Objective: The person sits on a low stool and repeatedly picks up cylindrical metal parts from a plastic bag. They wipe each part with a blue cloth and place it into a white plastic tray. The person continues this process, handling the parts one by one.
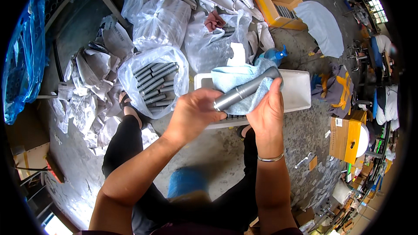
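Note:
A grey metal tube (246, 90) with a shiny band near its left end is held up in front of me at a slant. My left hand (191, 112) is closed on its lower left end, thumb below and fingers above. A light blue cloth (233, 78) lies behind and around the tube. My right hand (267, 113) cups the cloth and the tube's upper right end, its thumb along the side; a bracelet circles that wrist. Below both hands is a white tray (299, 92), with some dark pieces partly showing under the cloth.
An open plastic bag (177, 56) of similar tubes stands left of the tray. Beyond it are more clear bags (161, 21). Crumpled paper (87, 72) heaps at the left. A blue bottle (276, 53) stands behind the tray, near a cardboard box (265, 6). Another carton (339, 137) sits right.

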`<state>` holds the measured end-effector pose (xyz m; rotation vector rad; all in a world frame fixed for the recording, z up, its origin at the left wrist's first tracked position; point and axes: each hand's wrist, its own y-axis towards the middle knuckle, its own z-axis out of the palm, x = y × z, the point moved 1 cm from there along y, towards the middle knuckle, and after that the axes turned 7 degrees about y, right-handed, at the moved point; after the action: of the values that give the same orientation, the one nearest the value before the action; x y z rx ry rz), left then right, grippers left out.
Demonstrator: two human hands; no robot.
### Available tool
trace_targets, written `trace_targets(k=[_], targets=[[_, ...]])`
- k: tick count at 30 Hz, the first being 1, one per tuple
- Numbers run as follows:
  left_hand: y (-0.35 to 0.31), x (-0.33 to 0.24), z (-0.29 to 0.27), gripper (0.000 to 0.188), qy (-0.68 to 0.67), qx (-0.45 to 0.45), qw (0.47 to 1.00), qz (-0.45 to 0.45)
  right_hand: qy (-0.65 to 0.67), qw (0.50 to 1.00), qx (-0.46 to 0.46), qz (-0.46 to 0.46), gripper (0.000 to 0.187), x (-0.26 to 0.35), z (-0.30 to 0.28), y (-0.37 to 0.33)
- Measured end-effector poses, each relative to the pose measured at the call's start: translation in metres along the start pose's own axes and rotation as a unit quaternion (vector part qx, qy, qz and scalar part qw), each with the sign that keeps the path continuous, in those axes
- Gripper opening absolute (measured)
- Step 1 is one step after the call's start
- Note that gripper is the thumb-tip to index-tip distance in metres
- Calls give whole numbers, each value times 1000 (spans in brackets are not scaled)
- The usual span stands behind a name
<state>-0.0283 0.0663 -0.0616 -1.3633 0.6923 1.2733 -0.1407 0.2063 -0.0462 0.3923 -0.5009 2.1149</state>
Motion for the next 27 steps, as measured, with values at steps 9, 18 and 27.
trace_targets(k=[9, 18, 27], targets=[[0, -13, -6, 38, -166, 140, 964, -156, 14, 1000, 3, 6, 44, 6, -7, 3], [-1, -7, -2, 23, -101, 59, 992, -38, 6, 1000, 2, 5, 45, 4, -3, 1], [-3, -2, 3, 30, 24, -38, 998, 41, 2, 1000, -13, 14, 47, -1, -1, 1]])
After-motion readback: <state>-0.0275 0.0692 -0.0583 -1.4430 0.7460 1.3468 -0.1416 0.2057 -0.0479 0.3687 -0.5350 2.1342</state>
